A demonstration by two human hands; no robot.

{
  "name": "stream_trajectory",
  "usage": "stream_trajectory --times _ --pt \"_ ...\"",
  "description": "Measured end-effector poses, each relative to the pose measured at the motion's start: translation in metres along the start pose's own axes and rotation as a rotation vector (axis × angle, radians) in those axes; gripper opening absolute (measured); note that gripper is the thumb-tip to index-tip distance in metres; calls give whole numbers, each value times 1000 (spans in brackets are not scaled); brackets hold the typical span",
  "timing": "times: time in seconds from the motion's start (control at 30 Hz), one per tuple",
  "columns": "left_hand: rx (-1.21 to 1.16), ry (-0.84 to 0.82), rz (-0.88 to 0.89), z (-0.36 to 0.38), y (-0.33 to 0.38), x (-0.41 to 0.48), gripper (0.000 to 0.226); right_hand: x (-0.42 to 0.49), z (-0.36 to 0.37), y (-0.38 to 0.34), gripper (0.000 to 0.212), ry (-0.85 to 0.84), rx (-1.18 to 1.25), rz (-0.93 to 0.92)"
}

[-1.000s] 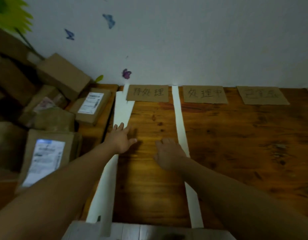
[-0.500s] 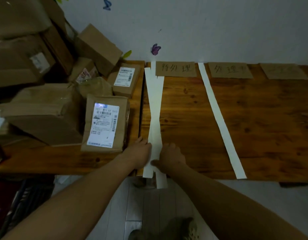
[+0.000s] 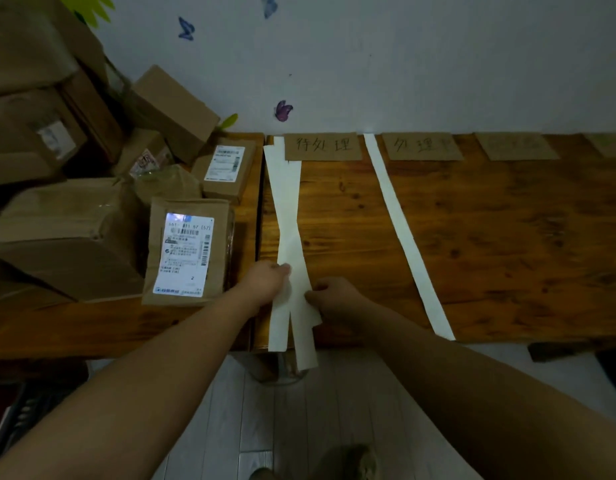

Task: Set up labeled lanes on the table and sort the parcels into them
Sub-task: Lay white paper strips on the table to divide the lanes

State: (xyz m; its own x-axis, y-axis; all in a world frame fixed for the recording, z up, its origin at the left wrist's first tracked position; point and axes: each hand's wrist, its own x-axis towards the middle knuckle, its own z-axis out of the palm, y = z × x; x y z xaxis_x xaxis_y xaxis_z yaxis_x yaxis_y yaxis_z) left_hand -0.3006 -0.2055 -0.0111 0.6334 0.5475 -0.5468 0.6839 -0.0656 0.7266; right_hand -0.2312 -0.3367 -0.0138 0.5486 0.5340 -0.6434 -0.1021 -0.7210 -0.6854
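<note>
Two overlapping white paper strips (image 3: 288,216) run from the wall to the front edge of the wooden table (image 3: 490,244) and hang over it. My left hand (image 3: 268,280) pinches their left side near the front, and my right hand (image 3: 334,296) pinches the right side. A single white strip (image 3: 403,237) lies further right. Three cardboard labels sit along the wall: the first (image 3: 323,146), the second (image 3: 422,146) and the third (image 3: 516,146). Brown parcels with shipping labels, such as the nearest one (image 3: 188,251), are piled on the left.
More boxes (image 3: 40,109) stack high at the far left against the wall. A second parcel (image 3: 227,169) lies near the table seam. Butterfly stickers (image 3: 283,110) dot the wall. Grey floor (image 3: 299,417) shows below the table's front edge.
The view pulled back from the table. My hands came from flat on the wood between the strips to the front end of the left strips and took hold of them.
</note>
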Motion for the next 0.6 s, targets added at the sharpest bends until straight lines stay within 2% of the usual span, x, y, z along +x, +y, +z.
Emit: stream_trajectory --times 0.03,0.1,0.17,0.3,0.37,0.43,0.47,0.5,0.6 --pt "-197 -34 -80 0 10 -2 24 -6 -6 -3 28 -48 -9 -10" --pt "-399 -45 -134 1 27 -5 21 -17 -16 -8 18 -123 -85 -13" --pt "-421 -17 -127 1 41 -12 16 -27 -23 -14 11 -125 -111 -23" --pt "-495 -63 -134 -1 54 -29 14 -42 -29 -27 17 42 -107 -149" --pt "-601 -69 -127 -4 57 -32 15 -53 -33 -24 14 -44 -207 -156" --pt "-705 -57 -110 -8 63 -33 15 -67 -36 -18 22 -195 -301 -92" --pt "-733 -59 -101 -8 66 -34 17 -73 -38 -15 27 -212 -285 -77" --pt "-741 -76 -90 -6 70 -36 21 -79 -39 -15 29 -179 -237 -91" --pt "-691 -156 -53 5 82 -45 24 -89 -45 -17 20 61 -42 -188"
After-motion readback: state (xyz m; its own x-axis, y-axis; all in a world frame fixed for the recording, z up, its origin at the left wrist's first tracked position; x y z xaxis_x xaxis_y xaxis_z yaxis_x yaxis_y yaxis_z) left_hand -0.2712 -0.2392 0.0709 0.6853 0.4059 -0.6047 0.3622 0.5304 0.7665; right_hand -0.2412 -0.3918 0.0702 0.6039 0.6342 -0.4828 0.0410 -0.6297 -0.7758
